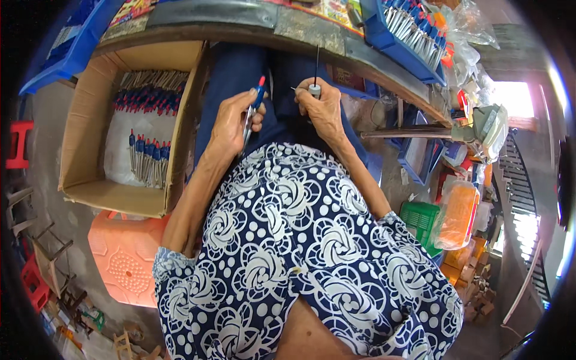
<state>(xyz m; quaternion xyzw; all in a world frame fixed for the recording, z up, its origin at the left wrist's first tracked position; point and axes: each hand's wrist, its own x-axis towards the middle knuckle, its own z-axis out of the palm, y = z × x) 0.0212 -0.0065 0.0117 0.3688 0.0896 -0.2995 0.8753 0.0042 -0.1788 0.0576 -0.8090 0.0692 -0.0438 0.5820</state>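
Left hand (pixel 231 123) grips a blue-capped metal compass (pixel 252 111), its red tip above the fingers. Right hand (pixel 324 108), just beside it, pinches a small white cap (pixel 314 90) with a thin dark needle (pixel 316 65) rising above.

The scene was lit by daylight, bright and even. The strongest light came from the right, where an opening (pixel 515 99) was overexposed to pure white. Glare lay on the clear plastic bags (pixel 474 24) at the upper right. Shadows were soft; the inside of the cardboard box (pixel 129 57) was only a little darker. The fisheye lens bent the table edge (pixel 312 37) strongly, and black corners framed the picture. The rim was slightly blurred, the centre sharp.
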